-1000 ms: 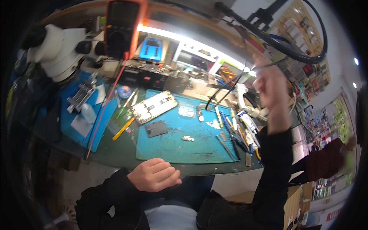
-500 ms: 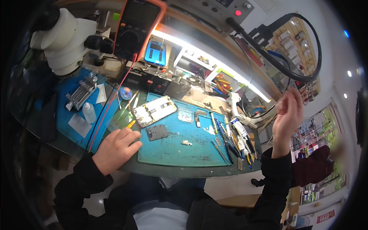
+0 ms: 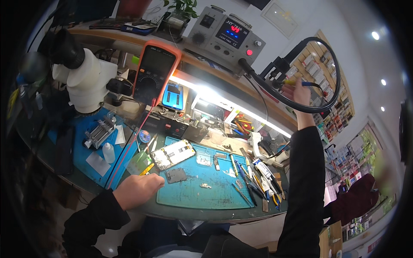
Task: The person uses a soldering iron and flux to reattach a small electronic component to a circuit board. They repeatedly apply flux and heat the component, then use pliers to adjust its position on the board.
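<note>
My right hand (image 3: pixel 297 92) is raised to the far right, seen through the loop of a black hose (image 3: pixel 334 92). Its fingers close around a soldering iron (image 3: pixel 306 83) with a yellow and blue handle, beside a black holder (image 3: pixel 277 69). My left hand (image 3: pixel 140 189) rests curled at the left edge of the blue work mat (image 3: pixel 202 195); whatever its fingers may hold is hidden. Just beyond it lies a yellow slim tool (image 3: pixel 147 168). An opened phone (image 3: pixel 174 155) and a dark flat plate (image 3: pixel 176 175) lie on the mat, with a small metal part (image 3: pixel 205 185).
A grey soldering station (image 3: pixel 223 36) stands on the shelf above. An orange multimeter (image 3: pixel 155 73) and a white microscope (image 3: pixel 88 81) are at the left. Several hand tools (image 3: pixel 254 178) crowd the mat's right side. Another person in dark red (image 3: pixel 355 198) is at right.
My right hand has reached forward and taken hold of the soldering iron. The fingers of my left hand have curled in. The view has tilted up, showing more of the shelf.
</note>
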### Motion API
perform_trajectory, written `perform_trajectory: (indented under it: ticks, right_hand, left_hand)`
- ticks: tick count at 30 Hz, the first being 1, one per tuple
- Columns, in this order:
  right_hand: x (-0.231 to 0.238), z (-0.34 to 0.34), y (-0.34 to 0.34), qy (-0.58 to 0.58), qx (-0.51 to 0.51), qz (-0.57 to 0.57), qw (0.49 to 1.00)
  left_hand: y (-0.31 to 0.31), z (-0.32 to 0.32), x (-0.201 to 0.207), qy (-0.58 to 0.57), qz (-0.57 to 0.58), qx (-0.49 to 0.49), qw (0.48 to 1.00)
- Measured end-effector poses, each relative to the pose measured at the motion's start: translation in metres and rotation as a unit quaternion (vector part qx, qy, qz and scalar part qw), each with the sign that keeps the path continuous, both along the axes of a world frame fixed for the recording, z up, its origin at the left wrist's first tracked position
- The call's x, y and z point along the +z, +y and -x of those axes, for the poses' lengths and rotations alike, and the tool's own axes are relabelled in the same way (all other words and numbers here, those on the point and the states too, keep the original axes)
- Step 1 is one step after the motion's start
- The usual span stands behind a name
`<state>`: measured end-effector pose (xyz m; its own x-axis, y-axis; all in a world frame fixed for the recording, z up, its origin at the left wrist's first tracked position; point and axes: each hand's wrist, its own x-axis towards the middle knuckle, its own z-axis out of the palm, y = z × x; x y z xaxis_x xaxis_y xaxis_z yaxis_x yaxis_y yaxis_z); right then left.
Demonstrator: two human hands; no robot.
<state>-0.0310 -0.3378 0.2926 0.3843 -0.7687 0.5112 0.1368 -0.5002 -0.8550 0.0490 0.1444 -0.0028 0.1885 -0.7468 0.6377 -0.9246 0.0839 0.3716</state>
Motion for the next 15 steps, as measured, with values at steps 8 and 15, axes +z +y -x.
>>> perform_trajectory:
  ticks: [8, 15]
  right_hand:
    - [-0.016, 0.101, -0.009, 0.077, -0.005, 0.144, 0.987]
    - [-0.031, 0.087, -0.016, 0.119, 0.069, 0.249, 0.959]
  left_hand:
    - [-0.037, 0.019, 0.022, 0.003, 0.044, -0.014, 0.999]
    - [-0.05, 0.036, 0.022, 0.056, -0.004, 0.015, 0.998]
